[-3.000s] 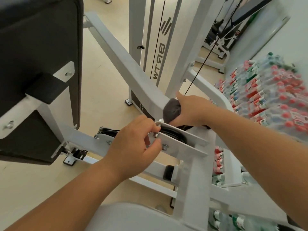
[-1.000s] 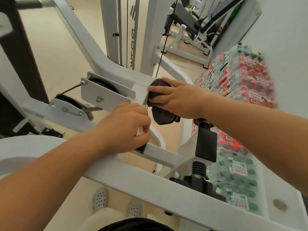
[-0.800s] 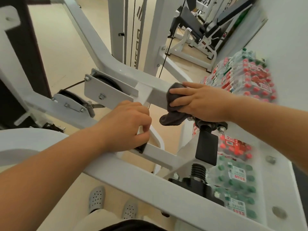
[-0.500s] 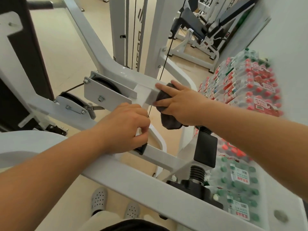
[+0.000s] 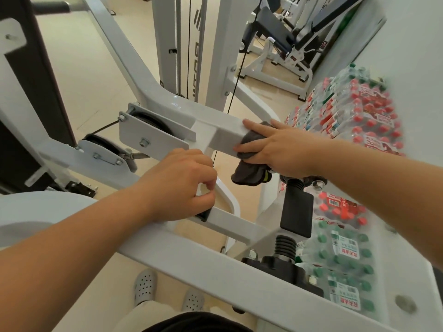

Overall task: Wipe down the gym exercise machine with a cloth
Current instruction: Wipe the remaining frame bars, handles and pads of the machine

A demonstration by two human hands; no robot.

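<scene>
The white gym machine frame fills the middle of the head view, with a square beam running right from two black pulleys. My right hand presses a dark grey cloth over the end of that beam, fingers wrapped across its top and side; a loose fold of cloth hangs below. My left hand grips a lower white crossbar, fingers curled round it.
Shrink-wrapped packs of water bottles are stacked at the right against a white wall. A black adjustment post with a spring stands under my right wrist. Another white machine stands at the back. My feet in grey clogs show below.
My right hand has slid the cloth back and forth along the beam end, now sitting further right. My left hand has kept its hold on the crossbar.
</scene>
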